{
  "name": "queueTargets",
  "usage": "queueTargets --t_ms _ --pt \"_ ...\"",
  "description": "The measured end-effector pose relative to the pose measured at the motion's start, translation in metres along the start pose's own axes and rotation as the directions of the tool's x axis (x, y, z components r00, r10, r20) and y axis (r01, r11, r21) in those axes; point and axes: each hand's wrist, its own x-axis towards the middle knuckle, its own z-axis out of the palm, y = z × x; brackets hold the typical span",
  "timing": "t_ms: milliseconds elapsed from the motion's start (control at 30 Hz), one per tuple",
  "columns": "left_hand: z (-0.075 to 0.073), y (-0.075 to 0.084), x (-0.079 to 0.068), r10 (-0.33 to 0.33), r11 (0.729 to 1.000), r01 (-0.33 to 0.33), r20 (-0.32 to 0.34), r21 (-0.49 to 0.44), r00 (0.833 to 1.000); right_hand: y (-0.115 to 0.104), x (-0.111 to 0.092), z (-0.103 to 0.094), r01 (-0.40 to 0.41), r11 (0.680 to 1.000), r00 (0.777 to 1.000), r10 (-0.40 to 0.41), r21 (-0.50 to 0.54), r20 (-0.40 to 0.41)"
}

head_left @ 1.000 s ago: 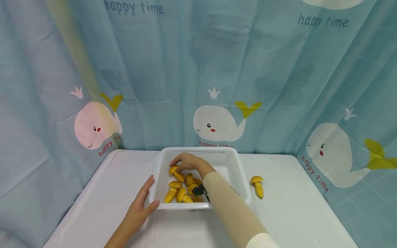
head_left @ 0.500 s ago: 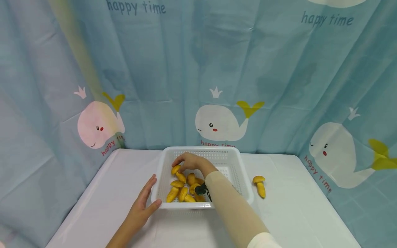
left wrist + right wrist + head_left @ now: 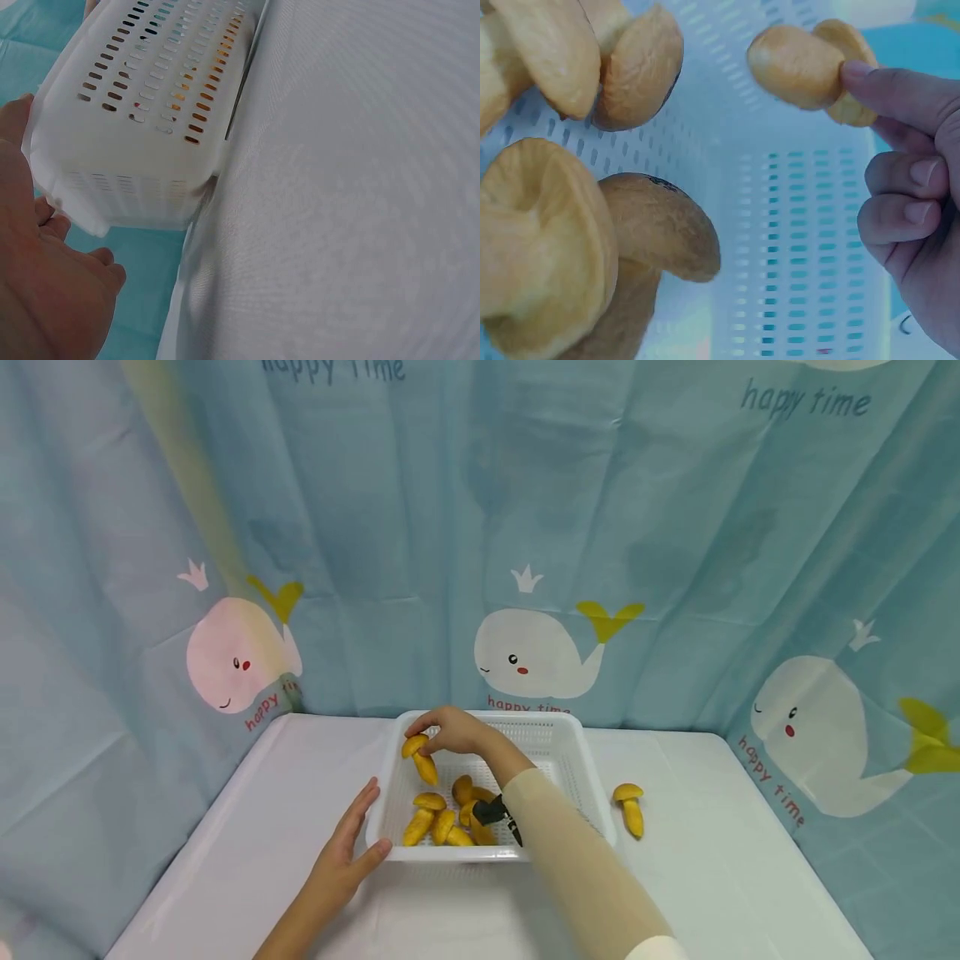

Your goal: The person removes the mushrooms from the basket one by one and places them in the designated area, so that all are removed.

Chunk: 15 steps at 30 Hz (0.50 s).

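Between thumb and fingers my right hand (image 3: 453, 731) pinches a yellow mushroom (image 3: 425, 767), its cap at the fingertips and its stem hanging down over the basket's left part. In the right wrist view the held mushroom (image 3: 799, 67) is clear of the other mushrooms (image 3: 664, 225). A white perforated plastic basket (image 3: 495, 854) holds several more mushrooms (image 3: 424, 818) toward its front left. My left hand (image 3: 341, 860) rests at the basket's front left corner, fingers straight along the side and thumb at the rim. In the left wrist view it lies beside the basket wall (image 3: 127, 150).
A single mushroom (image 3: 630, 810) lies on the white tabletop (image 3: 712, 877) right of the basket. Behind the table hangs a blue curtain (image 3: 420, 568) with whale prints. The black wrist camera (image 3: 491, 812) overlaps the basket's front part in the head view.
My right hand has raised the pinched mushroom up from the others, slightly toward the basket's back left. The left hand stays at the corner. The head view has shifted a little.
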Motion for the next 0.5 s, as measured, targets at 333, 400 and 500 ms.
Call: queueTargets --t_ms 333,400,500 --pt "0.001 -0.003 0.002 -0.025 0.999 0.025 -0.002 0.026 1.0 -0.014 -0.041 -0.015 0.071 0.997 0.995 -0.07 0.015 -0.076" --pt "0.0 -0.004 0.002 -0.03 0.999 0.03 -0.003 0.024 1.0 -0.018 -0.05 -0.017 0.08 0.996 0.992 -0.077 0.029 -0.097" --pt "0.0 -0.003 0.001 -0.013 1.0 0.013 -0.004 0.019 1.0 -0.027 -0.063 -0.02 0.102 0.994 0.989 -0.097 0.042 -0.116"
